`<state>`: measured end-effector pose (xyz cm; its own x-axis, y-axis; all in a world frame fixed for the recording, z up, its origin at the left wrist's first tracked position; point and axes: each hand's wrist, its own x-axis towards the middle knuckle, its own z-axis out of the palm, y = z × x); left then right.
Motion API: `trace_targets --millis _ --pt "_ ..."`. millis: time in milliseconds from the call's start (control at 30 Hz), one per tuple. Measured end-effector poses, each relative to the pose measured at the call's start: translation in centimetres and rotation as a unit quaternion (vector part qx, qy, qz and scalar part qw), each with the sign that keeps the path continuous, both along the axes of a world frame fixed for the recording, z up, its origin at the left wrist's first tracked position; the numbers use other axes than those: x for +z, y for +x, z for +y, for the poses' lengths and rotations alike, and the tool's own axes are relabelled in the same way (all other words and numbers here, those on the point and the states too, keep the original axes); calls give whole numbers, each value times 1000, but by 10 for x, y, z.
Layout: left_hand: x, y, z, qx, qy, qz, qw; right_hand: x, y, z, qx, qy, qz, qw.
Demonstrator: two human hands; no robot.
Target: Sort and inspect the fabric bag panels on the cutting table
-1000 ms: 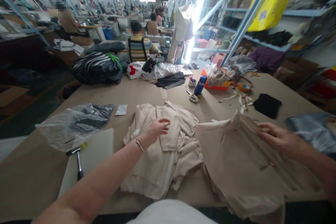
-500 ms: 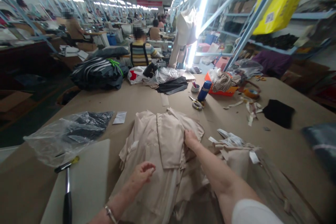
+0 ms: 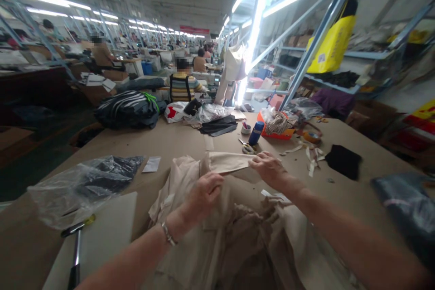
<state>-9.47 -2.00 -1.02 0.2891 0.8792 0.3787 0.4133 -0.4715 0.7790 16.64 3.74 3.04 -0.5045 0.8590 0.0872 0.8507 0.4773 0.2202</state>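
Observation:
A beige fabric piece (image 3: 229, 161) is stretched between my hands above the table. My left hand (image 3: 208, 190), with a bracelet at its wrist, is closed on the piece's near left part. Its far right corner is pinched in my right hand (image 3: 268, 167). Beneath and to the left lies a stack of beige fabric pieces (image 3: 180, 181), partly hidden by my left hand and forearm. More beige cloth (image 3: 295, 231) lies crumpled under my right forearm, with white labels (image 3: 268, 194) at its far edge.
A hammer (image 3: 77, 247) lies on a pale board (image 3: 117, 222) at left, beside a clear plastic bag (image 3: 64, 190). Scissors (image 3: 248, 147), a blue bottle (image 3: 256, 133) and an orange tray (image 3: 277, 133) stand farther back. Several people sit at sewing machines beyond.
My right hand has lifted a beige piece off the stack and moved right and outward with it. My left hand has come up, closing on the piece too. The view has shifted slightly.

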Motion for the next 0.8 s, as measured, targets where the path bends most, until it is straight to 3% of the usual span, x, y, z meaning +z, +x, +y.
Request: trace_targets --millis 67,133,233,300,367,433,533,600,700,800 --pt "26 15 3 -10 90 69 994 28 -5 -20 65 44 -9 997" --pt "43 24 0 -24 80 143 986 50 -12 -38 114 53 3 992" --pt "50 28 -9 -60 -15 162 985 67 -18 -55 182 85 29 979" --pt "46 26 -15 -66 -109 86 988 66 -20 -60 187 160 96 964" --pt "40 23 -18 -40 -216 -46 974 53 -25 -64 130 202 255 937" --pt "34 22 -22 10 -291 -182 939 27 -39 -70 42 115 475 872" --pt "26 30 -32 66 -307 -295 902 -23 -76 -88 -39 -154 705 691" --pt "15 37 -40 79 -301 -310 898 -55 -104 -99 -94 -235 766 592" --pt "-8 41 -43 112 -272 -277 915 -84 -133 -103 -166 -255 809 503" --pt "-30 29 -36 75 -298 -298 904 -87 -142 -93 -154 -297 815 473"
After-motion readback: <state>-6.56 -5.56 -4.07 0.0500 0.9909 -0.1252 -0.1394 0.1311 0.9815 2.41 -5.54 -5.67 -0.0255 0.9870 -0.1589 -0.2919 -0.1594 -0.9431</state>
